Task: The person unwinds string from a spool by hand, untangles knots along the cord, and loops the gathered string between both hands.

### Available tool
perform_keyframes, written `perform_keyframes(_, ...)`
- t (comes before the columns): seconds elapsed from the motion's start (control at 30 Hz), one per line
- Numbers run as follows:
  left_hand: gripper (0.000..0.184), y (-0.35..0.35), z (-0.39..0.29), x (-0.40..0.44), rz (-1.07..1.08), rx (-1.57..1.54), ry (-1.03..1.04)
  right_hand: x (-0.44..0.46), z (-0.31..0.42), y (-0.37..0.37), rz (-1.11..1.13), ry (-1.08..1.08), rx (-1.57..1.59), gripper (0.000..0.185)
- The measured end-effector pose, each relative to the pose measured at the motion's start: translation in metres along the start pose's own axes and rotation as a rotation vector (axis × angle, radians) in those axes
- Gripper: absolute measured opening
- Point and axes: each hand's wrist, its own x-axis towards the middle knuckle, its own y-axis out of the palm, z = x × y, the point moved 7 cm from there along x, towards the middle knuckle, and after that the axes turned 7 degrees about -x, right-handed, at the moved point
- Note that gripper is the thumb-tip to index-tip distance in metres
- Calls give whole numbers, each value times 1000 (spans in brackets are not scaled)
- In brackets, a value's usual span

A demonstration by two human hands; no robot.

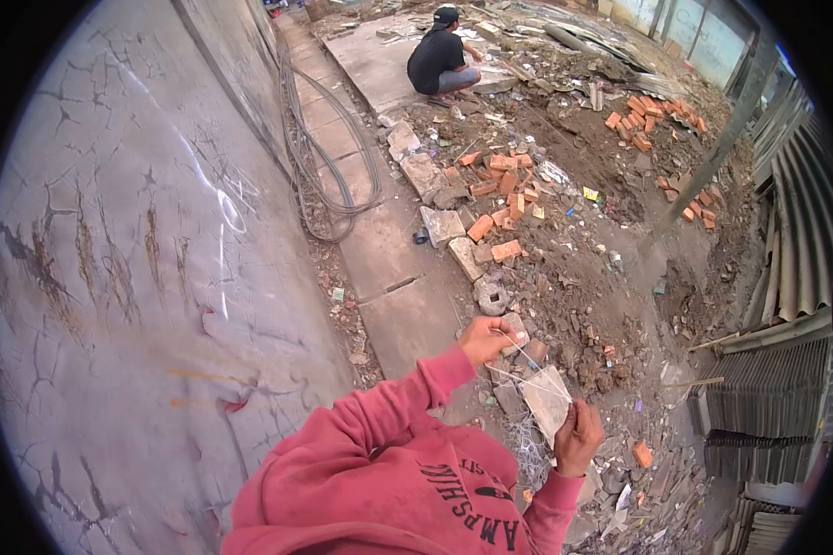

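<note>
My left hand (pixel 487 339), in a red sleeve, pinches one end of a thin white string (pixel 528 357) above the rubble. My right hand (pixel 578 437) is closed on the other part of the string, lower and to the right. Between the hands the string runs in more than one strand, crossing over a pale flat slab (pixel 548 400). Below my left hand lie broken stone pieces, and a tangle of whitish strands (pixel 526 453) lies on the ground beside the slab.
A cracked grey wall (pixel 157 231) stands at the left, with coiled cable (pixel 350 211) on the paved path (pixel 379 250). Orange bricks (pixel 504 185) lie ahead. A person (pixel 440 60) squats farther off. A pole (pixel 713 162) and stacked roofing sheets (pixel 759 398) are at the right.
</note>
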Motion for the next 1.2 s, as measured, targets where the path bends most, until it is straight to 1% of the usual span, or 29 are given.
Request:
perform_keyframes(0.03,21,-7,-19,-2,-109,343,189,1,-4,-5,-23,17,15,9)
perform_keyframes(0.07,21,-20,-39,-2,-240,607,348,1,-13,-11,-34,46,14,9)
perform_keyframes(0.1,22,-26,-57,-9,-377,769,485,1,-17,-16,-36,47,-33,8)
perform_keyframes(0.13,23,-33,-71,-15,-485,817,578,-1,-24,-20,-40,67,-74,7)
perform_keyframes(0.17,21,-46,-84,-14,-551,750,621,-3,-33,-23,-49,82,-110,7)
perform_keyframes(0.2,21,-65,-85,0,-545,464,614,-5,-39,-25,-54,102,-109,8)
perform_keyframes(0.23,23,-72,-89,10,-435,144,556,-6,-46,-28,-65,114,-105,8)
perform_keyframes(0.3,24,-82,-82,17,-267,-532,252,-12,-60,-34,-96,149,-135,9)
perform_keyframes(0.37,26,-90,-89,17,-225,-543,176,-20,-77,-39,-130,183,-165,9)
perform_keyframes(0.43,23,-112,-90,36,209,-420,47,-21,-87,-47,-170,207,-186,9)
perform_keyframes(0.5,23,-129,-118,29,-125,218,246,-25,-95,-58,-183,224,-203,9)
perform_keyframes(0.57,31,-132,-147,24,-255,592,464,-29,-101,-62,-190,230,-192,11)
perform_keyframes(0.6,29,-148,-160,27,-326,617,591,-30,-103,-63,-188,239,-189,11)
perform_keyframes(0.63,28,-147,-177,21,-401,639,719,-31,-104,-62,-185,246,-183,12)
perform_keyframes(0.67,28,-143,-182,20,-387,636,718,-31,-101,-62,-207,206,-208,11)
perform_keyframes(0.73,24,-130,-181,6,-367,-228,411,-29,-95,-60,-215,223,-196,11)
perform_keyframes(0.77,24,-138,-180,9,-363,-225,408,-28,-92,-59,-217,232,-173,11)
perform_keyframes(0.83,23,-139,-170,28,237,-464,148,-26,-93,-59,-234,234,-179,11)
perform_keyframes(0.87,23,-158,-171,36,238,-464,149,-27,-97,-61,-268,236,-199,11)
perform_keyframes(0.9,23,-173,-177,41,44,-170,205,-29,-101,-64,-301,238,-219,11)
perform_keyframes(0.97,23,-189,-180,42,-145,124,256,-34,-107,-70,-321,245,-236,11)
perform_keyframes(1.03,21,-143,-231,-23,-890,1064,869,-38,-112,-79,-341,255,-261,10)
perform_keyframes(1.07,22,-172,-233,-18,-933,953,996,-39,-114,-82,-346,263,-257,11)
perform_keyframes(1.1,22,-164,-236,-23,-925,956,995,-42,-115,-83,-350,275,-252,11)
perform_keyframes(1.13,25,-170,-229,-16,-717,288,797,-40,-112,-83,-353,280,-257,11)
perform_keyframes(1.17,29,-164,-209,-1,-470,-346,548,-36,-105,-82,-362,247,-265,11)
perform_keyframes(1.2,39,-173,-198,12,-431,-461,373,-34,-100,-82,-369,214,-272,12)
